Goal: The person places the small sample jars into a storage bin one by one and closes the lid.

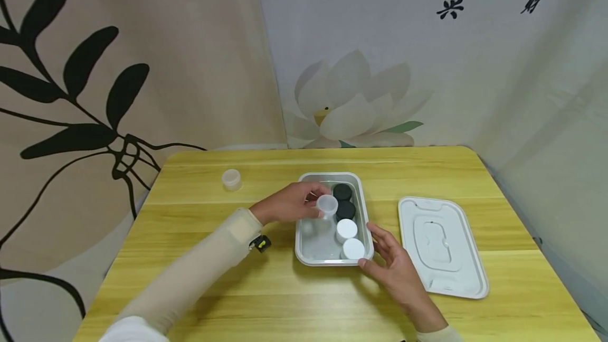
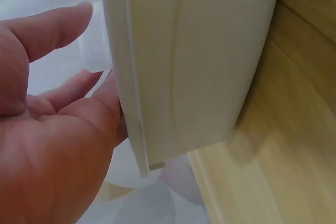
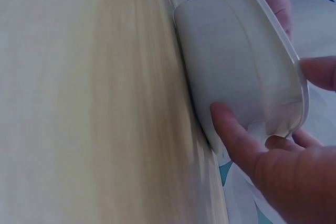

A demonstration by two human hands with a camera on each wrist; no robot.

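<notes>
Head view: small, round, translucent whitish cup (image 1: 327, 206) in the left hand (image 1: 293, 202).

The container (image 1: 317, 244) stands left of the lid (image 1: 439, 247).

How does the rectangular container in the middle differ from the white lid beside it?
The rectangular container has deep walls, while the white lid is flat. The right hand holds the rectangular container; no hand touches the white lid. Both have rounded corners and rest on the wooden table.
</notes>
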